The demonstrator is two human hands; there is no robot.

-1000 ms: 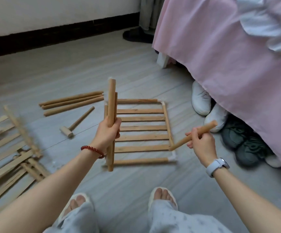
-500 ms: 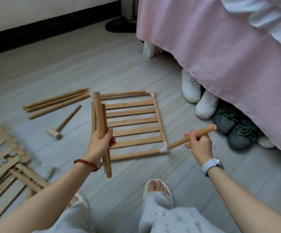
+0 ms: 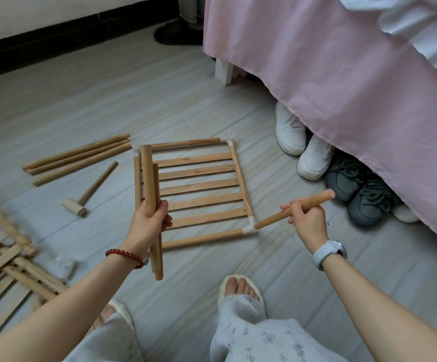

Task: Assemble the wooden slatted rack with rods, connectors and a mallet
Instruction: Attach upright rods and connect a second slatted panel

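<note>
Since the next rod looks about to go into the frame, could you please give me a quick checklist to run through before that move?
1. Rod in right hand: rod held in a firm grip, ok.
2. Rod tip at the near right connector: close beside it, seated or not, cannot tell.
3. Left hand free to steady the frame: it holds two spare rods, not ok.
4. Frame flat on the floor: ok.
5. Mallet nearby: on the floor left of the frame, ok.
6. Connector socket empty: cannot tell.
</note>
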